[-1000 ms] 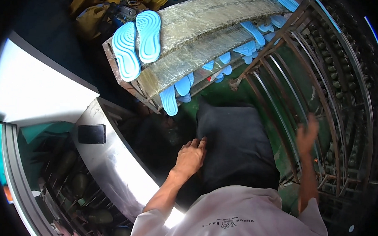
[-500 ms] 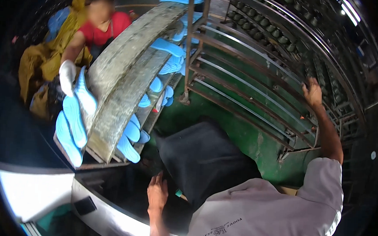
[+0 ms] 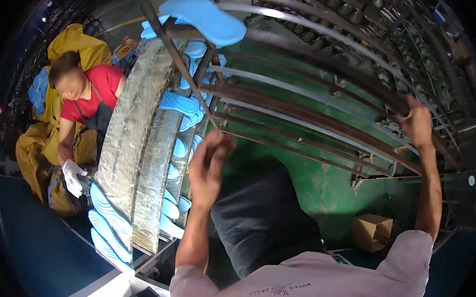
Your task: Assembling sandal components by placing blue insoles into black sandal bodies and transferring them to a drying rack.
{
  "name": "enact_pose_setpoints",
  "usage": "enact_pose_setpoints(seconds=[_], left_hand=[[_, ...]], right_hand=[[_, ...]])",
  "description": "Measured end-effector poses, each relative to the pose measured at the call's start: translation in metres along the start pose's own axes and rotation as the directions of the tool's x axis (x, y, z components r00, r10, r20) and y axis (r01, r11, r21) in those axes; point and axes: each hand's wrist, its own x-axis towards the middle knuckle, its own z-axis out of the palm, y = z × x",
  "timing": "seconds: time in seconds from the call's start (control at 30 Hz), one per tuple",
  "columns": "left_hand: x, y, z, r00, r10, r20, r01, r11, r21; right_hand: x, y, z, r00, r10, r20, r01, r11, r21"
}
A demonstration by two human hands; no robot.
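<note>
My right hand [image 3: 418, 124] is closed around a rail at the right end of a rusty metal rack [image 3: 180, 65]. Beside the lower end of the rack's near-left post, my left hand [image 3: 207, 166] is raised with its fingers bent and a gap between thumb and fingers. Whether its fingertips touch the post is hard to see. A large light-blue insole [image 3: 204, 19] lies at the rack's upper left corner. More blue insoles [image 3: 178, 103] stick out from shelves left of my left hand.
A plastic-wrapped stand [image 3: 124, 137] runs along the left, with several insoles [image 3: 107, 233] at its near end. Behind it a co-worker in red reaches down with a white-gloved hand [image 3: 73, 178]. Yellow sacks [image 3: 74, 46] lie beyond. A cardboard box [image 3: 371, 233] stands on the green floor.
My left hand has risen from low beside my lap to the rack's post. The rack now looks nearer and tilted in view. The co-worker's gloved hand has left the insoles.
</note>
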Motion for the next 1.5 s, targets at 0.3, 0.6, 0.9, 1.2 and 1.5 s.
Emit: enact_pose_setpoints(seconds=[0.3,0.6,0.9,1.2,1.5], left_hand=[[0.161,0.063,0.166,0.924,-0.376,0.065,0.312,0.646,-0.696],[0.19,0.075,0.286,0.879,-0.462,0.117,0.394,0.565,-0.725],[0.303,0.052,0.384,0.862,-0.462,0.206,0.48,0.618,-0.623],[0.469,-0.003,0.384,0.84,-0.275,0.468,0.506,0.711,-0.489],[0.602,0.027,0.351,0.875,-0.355,0.328,0.483,0.673,-0.561]], right_hand=[[-0.037,0.014,-0.016,0.969,0.094,0.227,-0.088,0.995,-0.035],[-0.058,0.104,-0.028,0.927,0.245,0.284,-0.246,0.969,-0.032],[-0.114,0.252,-0.014,0.809,0.542,0.227,-0.525,0.841,-0.132],[-0.016,0.197,-0.009,0.737,0.629,0.249,-0.592,0.778,-0.212],[0.107,0.107,0.013,0.796,0.587,0.148,-0.581,0.809,-0.09]])
